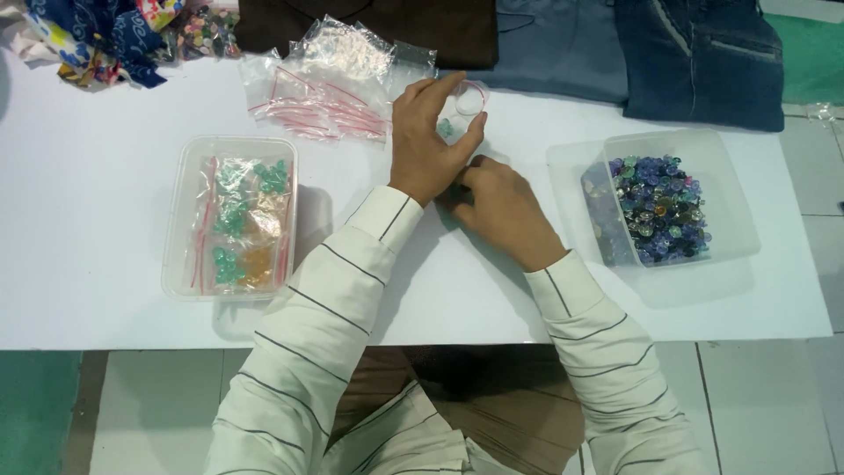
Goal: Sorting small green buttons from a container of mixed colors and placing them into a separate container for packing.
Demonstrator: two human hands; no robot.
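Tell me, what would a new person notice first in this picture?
Probably the two hands at the middle of the white table: the left hand holds a small clear zip bag with a few teal beads, and the right hand rests just below it. Next, the clear tub of blue and green beads on the right.

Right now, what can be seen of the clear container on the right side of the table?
The clear container is a rectangular tub of thin see-through plastic, open at the top, standing upright and slightly skewed on the white table. A heap of small beads, mostly blue and purple with some green and amber, fills its left part; the rest looks bare. A clear lid-like sheet seems to lie beside or under it. Neither hand touches it; the right hand is nearest.
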